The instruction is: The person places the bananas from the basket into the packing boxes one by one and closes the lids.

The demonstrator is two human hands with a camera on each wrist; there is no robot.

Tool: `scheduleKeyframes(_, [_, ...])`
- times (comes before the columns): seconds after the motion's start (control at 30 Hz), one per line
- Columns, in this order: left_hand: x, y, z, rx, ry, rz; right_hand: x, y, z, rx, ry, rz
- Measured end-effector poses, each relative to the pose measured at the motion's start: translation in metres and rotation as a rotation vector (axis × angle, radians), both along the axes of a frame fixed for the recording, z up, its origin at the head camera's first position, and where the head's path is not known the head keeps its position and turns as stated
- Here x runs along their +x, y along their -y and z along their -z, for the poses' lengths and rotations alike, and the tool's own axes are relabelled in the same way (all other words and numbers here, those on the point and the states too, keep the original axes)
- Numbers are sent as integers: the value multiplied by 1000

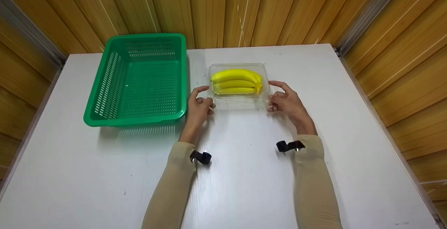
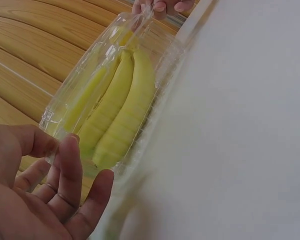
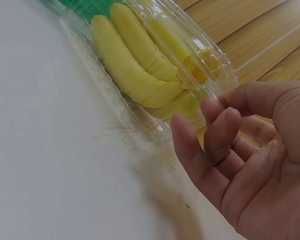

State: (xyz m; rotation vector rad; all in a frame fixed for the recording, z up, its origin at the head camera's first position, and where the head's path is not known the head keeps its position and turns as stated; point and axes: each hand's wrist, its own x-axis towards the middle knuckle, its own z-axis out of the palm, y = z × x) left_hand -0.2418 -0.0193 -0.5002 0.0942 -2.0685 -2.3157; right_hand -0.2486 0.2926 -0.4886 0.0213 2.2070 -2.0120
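A bunch of yellow bananas [image 1: 235, 75] lies inside a clear plastic box [image 1: 237, 98], stems toward the right. My left hand [image 1: 199, 108] is at the box's left end, where thumb and fingertips pinch the thin clear edge; the left wrist view shows this grip close up. At the opposite end, the right hand [image 1: 288, 103] pinches the plastic edge the same way, its other fingers loosely bent below. In the right wrist view, the bananas [image 3: 135, 65] show through the box's ribbed wall. Whether the box touches the table is hard to tell.
A green perforated basket [image 1: 134, 122] stands to the left of the box, close to the left hand. The white table [image 1: 244, 180] ends at the back against yellow wood-slat panels [image 1: 241, 12]. Similar panels rise on both sides.
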Motion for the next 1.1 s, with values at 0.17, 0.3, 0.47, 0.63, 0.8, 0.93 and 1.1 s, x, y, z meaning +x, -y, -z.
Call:
scheduleKeyframes(0.17, [-1,0,-1,2,-1,5,0,-1,2,-4,-6,4])
scheduleKeyframes(0.3, [0,-2,1,-19,-7,-4,1,-1,2,1,6,24])
scheduleKeyframes(0.47, [2,-2,1,-82,-37,-23,0,0,1,13,25,51])
scheduleKeyframes(0.63, [2,-4,1,-142,-61,-46,0,-1,0,47,32,60])
scheduleKeyframes(0.8, [3,-5,0,-236,-93,-68,-1,-2,2,80,23,71])
scheduleKeyframes(0.93, [6,-6,0,-360,-80,-95,-1,-2,4,90,7,94])
scheduleKeyframes(1.1, [12,-10,-1,-505,-48,-152,2,-3,3,97,-20,122])
